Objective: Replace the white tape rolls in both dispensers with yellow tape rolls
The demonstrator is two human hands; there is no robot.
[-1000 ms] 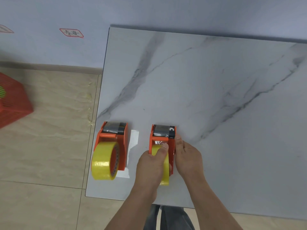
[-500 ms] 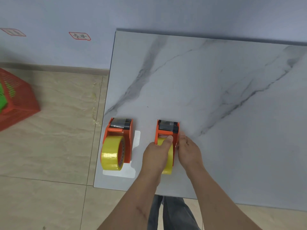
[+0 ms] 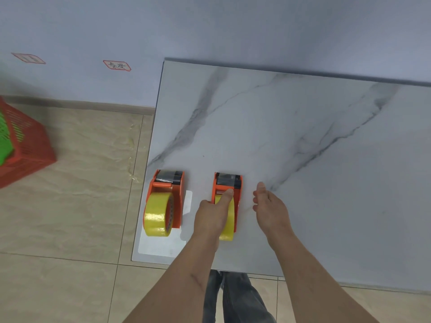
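At far left we see an orange basket (image 3: 25,148) on the tiled floor (image 3: 77,206). On the marble tabletop (image 3: 303,148), near its left edge, stands the left dispenser (image 3: 169,185) carrying a yellow tape roll (image 3: 156,214), with a white sheet (image 3: 163,248) beneath it. Just beside it, the right dispenser (image 3: 229,187) carries a second yellow roll (image 3: 227,226); our left hand (image 3: 211,217) grips this roll and dispenser, thumb laid along the top. Our right hand (image 3: 270,208) hovers just right of the dispenser, apart from it, fingers relaxed, holding nothing.
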